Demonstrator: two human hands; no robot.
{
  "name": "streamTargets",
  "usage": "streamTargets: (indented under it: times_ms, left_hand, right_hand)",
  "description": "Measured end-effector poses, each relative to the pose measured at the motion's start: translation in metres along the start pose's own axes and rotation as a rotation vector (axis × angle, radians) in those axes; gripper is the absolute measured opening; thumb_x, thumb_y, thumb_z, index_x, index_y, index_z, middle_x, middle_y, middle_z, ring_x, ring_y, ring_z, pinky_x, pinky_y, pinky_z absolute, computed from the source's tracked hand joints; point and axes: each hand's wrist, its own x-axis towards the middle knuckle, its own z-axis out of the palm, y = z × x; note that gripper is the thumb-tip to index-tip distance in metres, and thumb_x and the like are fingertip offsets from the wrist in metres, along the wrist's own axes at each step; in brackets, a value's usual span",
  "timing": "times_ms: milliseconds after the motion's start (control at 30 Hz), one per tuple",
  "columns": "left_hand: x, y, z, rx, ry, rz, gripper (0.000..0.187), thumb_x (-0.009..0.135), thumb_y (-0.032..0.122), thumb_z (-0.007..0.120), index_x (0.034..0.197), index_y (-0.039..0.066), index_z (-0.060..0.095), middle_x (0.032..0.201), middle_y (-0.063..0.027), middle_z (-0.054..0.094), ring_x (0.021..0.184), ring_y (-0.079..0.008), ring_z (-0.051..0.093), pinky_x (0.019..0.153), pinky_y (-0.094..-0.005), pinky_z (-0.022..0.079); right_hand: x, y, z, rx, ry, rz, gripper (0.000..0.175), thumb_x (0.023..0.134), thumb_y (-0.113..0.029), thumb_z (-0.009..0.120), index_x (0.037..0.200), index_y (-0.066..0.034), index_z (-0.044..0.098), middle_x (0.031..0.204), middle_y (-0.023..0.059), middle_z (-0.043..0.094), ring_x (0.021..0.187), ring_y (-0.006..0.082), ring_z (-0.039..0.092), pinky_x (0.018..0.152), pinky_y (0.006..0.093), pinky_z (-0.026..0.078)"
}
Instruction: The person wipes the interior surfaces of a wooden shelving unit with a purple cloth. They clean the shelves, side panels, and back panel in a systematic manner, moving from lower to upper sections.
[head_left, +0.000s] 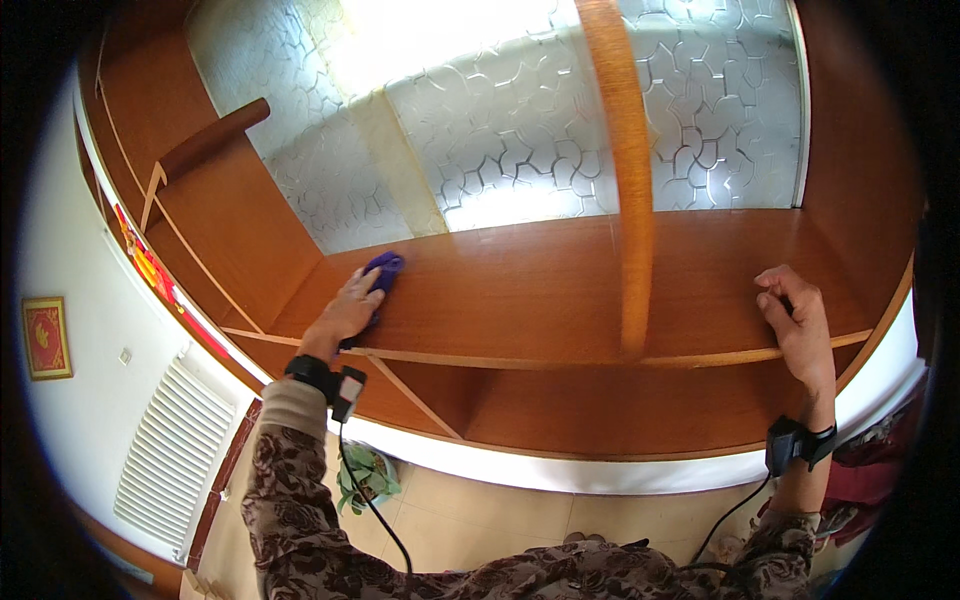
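My left hand (349, 309) presses a purple cloth (385, 271) against the brown wooden shelf (502, 292), near its left end. The cloth is bunched under and beyond my fingers, and part of it hangs by the front edge. My right hand (799, 319) is over the right part of the same shelf with its fingers curled in and nothing visible in them. I cannot tell whether it touches the board. Between the hands a curved wooden upright (634, 187) rises from the shelf's front edge.
Patterned glass (517, 142) backs the shelf. A small side shelf (214, 139) juts out at the left. Below lies a lower compartment (600, 412) with a divider (420, 397). A potted plant (366, 476) stands on the tiled floor; a white radiator (176, 450) is at the left. Cables run from both wrist devices.
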Motion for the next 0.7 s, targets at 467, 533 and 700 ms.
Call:
streamTargets:
  times_ms: [467, 533, 700]
  left_hand:
    - [0.026, 0.212, 0.047, -0.019, -0.372, 0.732, 0.068, 0.099, 0.019, 0.053, 0.159, 0.013, 0.022, 0.167, -0.0182, 0.008, 0.151, -0.0385, 0.019, 0.123, -0.0421, 0.021]
    - [0.016, 0.219, 0.053, -0.009, -0.334, 0.769, 0.067, 0.098, 0.015, 0.054, 0.158, 0.013, 0.024, 0.166, -0.0207, 0.012, 0.148, -0.042, 0.027, 0.12, -0.0434, 0.027]
    - [0.038, 0.159, 0.031, 0.108, -0.24, 0.659, 0.065, 0.097, 0.011, 0.055, 0.156, 0.014, 0.03, 0.165, -0.0173, 0.019, 0.15, -0.0353, 0.024, 0.124, -0.04, 0.021]
  right_hand:
    - [-0.002, -0.003, 0.001, -0.074, 0.033, -0.045, 0.011, 0.089, 0.004, 0.062, 0.1, 0.0035, 0.06, 0.077, 0.0137, 0.06, 0.068, 0.0214, 0.057, 0.064, 0.0332, 0.046]
    - [-0.001, -0.002, 0.0, -0.044, 0.025, -0.029, 0.011, 0.089, 0.004, 0.062, 0.1, 0.0034, 0.06, 0.075, 0.0125, 0.058, 0.067, 0.0194, 0.055, 0.063, 0.0321, 0.045]
    - [-0.001, 0.0, 0.0, -0.019, 0.028, -0.003, 0.011, 0.088, 0.004, 0.062, 0.1, 0.0031, 0.06, 0.073, 0.0104, 0.053, 0.065, 0.0174, 0.049, 0.062, 0.0308, 0.041]
